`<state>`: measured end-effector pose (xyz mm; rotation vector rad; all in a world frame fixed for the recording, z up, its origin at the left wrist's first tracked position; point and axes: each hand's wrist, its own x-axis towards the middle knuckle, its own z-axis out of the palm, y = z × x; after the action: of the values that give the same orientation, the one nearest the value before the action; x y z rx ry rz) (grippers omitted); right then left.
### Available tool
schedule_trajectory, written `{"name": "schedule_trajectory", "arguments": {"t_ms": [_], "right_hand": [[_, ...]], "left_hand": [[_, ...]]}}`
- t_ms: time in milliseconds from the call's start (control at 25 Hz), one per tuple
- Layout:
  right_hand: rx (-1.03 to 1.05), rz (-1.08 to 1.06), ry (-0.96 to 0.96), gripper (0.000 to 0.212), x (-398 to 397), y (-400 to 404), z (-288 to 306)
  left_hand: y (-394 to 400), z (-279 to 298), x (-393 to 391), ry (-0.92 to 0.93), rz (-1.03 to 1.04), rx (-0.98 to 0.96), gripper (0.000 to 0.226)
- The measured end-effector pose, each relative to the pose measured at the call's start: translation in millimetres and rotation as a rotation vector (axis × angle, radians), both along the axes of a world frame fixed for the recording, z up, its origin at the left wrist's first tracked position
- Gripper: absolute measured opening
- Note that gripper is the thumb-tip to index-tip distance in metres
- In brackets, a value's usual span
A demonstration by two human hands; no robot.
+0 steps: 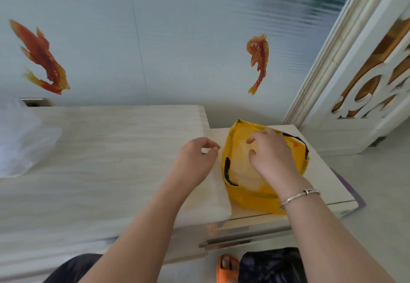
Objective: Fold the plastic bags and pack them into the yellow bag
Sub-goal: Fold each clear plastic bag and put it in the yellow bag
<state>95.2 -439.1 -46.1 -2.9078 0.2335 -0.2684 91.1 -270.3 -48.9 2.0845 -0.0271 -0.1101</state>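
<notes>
Pale table (99,149) (yellow bag (250,200) open)

No legible text, label or number anywhere.

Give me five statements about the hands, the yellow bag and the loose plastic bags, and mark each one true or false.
1. The right hand reaches into the open mouth of the yellow bag. True.
2. The yellow bag stands on the floor. False: it stands on the low side table beside the bigger table.
3. The left hand grips the yellow bag's black handle. False: it hovers over the big table, fingers loosely curled, holding nothing that shows.
4. A pile of clear plastic bags lies at the far left of the big table. True.
5. The bracelet is on the left wrist. False: it is on the right.
</notes>
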Motion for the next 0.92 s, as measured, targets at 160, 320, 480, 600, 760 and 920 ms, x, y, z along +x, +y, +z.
{"name": "schedule_trajectory", "arguments": {"t_ms": [160, 320, 480, 600, 760, 920], "right_hand": [[0.174, 0.098, -0.167, 0.019, -2, 46, 13], [0.356, 0.337, -0.161, 0.020, 7, 125, 8], [0.344, 0.515, -0.096, 0.020, 5, 197, -4], [0.286, 0.679, -0.026, 0.022, 4, 240, -17], [0.294, 0.772, -0.008, 0.023, 4, 279, -30], [0.313, 0.812, -0.016, 0.025, 1, 309, -37]], "left_hand": [[37, 7, -5, -0.069, 0.101, -0.012, 0.020], [95, 13, -9, -0.148, 0.240, -0.002, 0.019], [166, 8, -22, -0.215, 0.397, 0.194, 0.019], [218, 0, -30, -0.243, 0.469, 0.484, 0.022], [257, -4, -40, -0.100, 0.420, 0.645, 0.029], [275, -10, -38, 0.042, 0.340, 0.699, 0.034]]}}
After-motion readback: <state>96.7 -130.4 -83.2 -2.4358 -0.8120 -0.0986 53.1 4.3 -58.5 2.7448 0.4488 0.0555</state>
